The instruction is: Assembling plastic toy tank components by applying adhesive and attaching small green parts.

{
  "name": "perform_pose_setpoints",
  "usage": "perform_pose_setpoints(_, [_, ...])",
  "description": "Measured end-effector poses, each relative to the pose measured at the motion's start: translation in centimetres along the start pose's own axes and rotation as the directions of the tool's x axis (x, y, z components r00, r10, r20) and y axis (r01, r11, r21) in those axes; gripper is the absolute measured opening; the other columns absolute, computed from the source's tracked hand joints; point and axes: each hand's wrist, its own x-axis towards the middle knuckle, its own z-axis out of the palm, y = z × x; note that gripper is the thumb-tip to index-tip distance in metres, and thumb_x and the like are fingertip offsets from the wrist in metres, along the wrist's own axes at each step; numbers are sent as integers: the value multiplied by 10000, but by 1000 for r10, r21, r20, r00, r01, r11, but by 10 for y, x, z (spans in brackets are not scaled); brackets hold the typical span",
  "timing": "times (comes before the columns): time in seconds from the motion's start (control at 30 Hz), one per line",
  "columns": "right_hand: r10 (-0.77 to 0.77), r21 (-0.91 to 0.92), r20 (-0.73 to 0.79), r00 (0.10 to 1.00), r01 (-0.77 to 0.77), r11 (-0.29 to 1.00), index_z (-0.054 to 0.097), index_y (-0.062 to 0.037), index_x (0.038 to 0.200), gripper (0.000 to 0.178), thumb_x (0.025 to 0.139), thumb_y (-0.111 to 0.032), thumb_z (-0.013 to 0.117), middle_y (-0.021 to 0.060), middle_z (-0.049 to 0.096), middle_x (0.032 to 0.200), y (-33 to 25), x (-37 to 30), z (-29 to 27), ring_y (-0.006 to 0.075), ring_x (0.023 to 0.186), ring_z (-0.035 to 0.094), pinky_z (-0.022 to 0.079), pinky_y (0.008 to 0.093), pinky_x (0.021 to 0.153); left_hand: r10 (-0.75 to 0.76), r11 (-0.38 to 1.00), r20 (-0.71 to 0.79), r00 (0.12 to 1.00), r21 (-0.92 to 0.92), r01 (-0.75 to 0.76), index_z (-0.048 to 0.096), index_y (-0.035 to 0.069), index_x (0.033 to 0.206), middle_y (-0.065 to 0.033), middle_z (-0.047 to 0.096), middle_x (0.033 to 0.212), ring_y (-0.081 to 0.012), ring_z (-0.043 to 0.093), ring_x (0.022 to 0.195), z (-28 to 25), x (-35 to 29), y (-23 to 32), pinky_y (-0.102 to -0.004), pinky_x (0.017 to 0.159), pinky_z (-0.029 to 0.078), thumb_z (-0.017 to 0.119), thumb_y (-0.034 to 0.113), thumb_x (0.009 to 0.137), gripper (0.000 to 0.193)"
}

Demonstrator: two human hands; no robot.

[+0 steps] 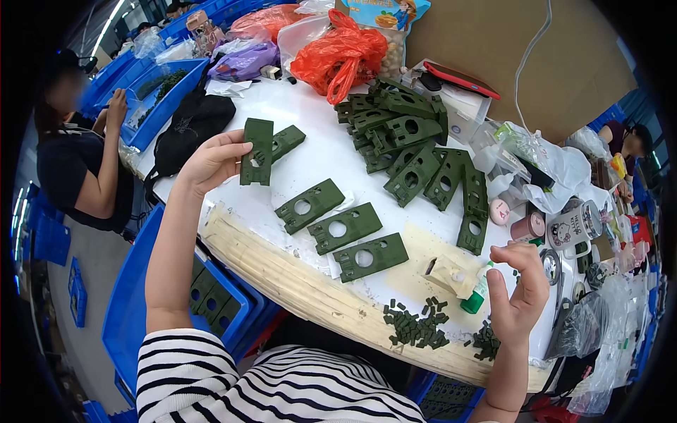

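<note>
My left hand (211,161) grips the edge of a dark green plastic tank-hull plate (257,163), held up over the left of the table. Partly behind it lies another green plate (288,139). Three similar plates with round holes, the middle one (356,221) among them, rest in a slanted row in front of me. My right hand (520,292) is raised at the right with thumb and fingers apart, holding nothing. Beside it a small bottle with a green cap (473,302) lies by a tape-covered block (451,273). Small green pieces (416,328) form a heap near the table edge.
A pile of green plates (405,130) covers the far middle. Red plastic bags (342,53) sit behind it. Cups, including a white mug (568,229), and plastic wrap crowd the right. A blue bin (134,310) stands below the left edge. A co-worker (81,151) is at the far left.
</note>
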Motion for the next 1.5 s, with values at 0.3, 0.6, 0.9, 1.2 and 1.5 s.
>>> perform_pose_setpoints(0.3, [-34,1,35,999,34,999,681,29,950,204,754,-6,724,126,651,838,-3,0,7,261,795,591,466,350,757,-218,855,-71,973,468,226,462,22,1406,6,626,1074,-71,606,927,36,39,11,-246,818,511,641,41,916,522])
perform_pose_setpoints(0.6, [-43,-24,54,998,44,999,674,30,960,214,754,-3,722,118,655,816,0,2,3,260,778,595,469,360,762,-50,630,-78,996,771,92,575,-7,1305,-49,633,1035,-100,598,901,47,60,-5,-269,786,495,685,78,888,440])
perform_pose_setpoints(0.9, [-24,-33,87,996,27,999,678,20,992,253,747,-9,733,115,655,829,0,3,4,258,783,596,471,349,751,280,232,57,958,965,-125,592,-16,1259,-214,655,1122,-328,662,956,60,46,-25,-375,879,525,817,206,725,621])
perform_pose_setpoints(1.2, [-29,-39,88,996,32,999,679,18,997,259,748,-18,739,109,652,822,1,3,3,252,784,596,468,345,759,292,68,15,956,997,-36,607,1,1204,-196,679,1061,-330,660,1008,70,39,-18,-383,885,516,764,188,785,484])
perform_pose_setpoints(1.5, [40,-35,50,998,-38,999,676,20,1005,240,774,-29,721,108,648,830,7,1,-1,235,789,586,456,336,768,214,367,57,975,920,-135,546,42,1313,-171,637,1154,-277,606,1078,108,-37,-15,-397,919,488,809,182,759,629])
